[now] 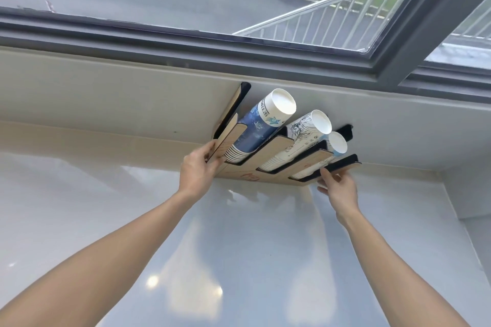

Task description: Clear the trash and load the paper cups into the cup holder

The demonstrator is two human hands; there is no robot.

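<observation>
Both bare forearms reach out over a glossy white counter (106, 194) that mirrors the ceiling lights in soft blotches. On the left, the left hand (198, 167) pinches the flat outer panel of the cup holder (276, 147), thumb on the face of the panel and fingers curled behind its edge, clamped on it. The cup holder is a slotted rack of tan, wood-grained board faced with black inner walls; it stands at the back of the counter against the pale, matte wall (132, 93) beneath a dark grey window frame (186, 42).

Three stacks of nested paper cups lie slanted in its channels, white round bases pointing up toward the window. The leftmost, the blue cup stack (263, 125), is the widest, smooth paper printed in deep blue with a white band. Just beside it lies the white sketched stack (305, 133), covered with fine black line drawing. The small stack (335, 144) is the narrowest, white with a pale blue touch.

At the right end, the right hand (338, 187) grips the holder's black-edged end panel, fingers over the top; the thumb seems to sit beneath, though it is partly hidden.
</observation>
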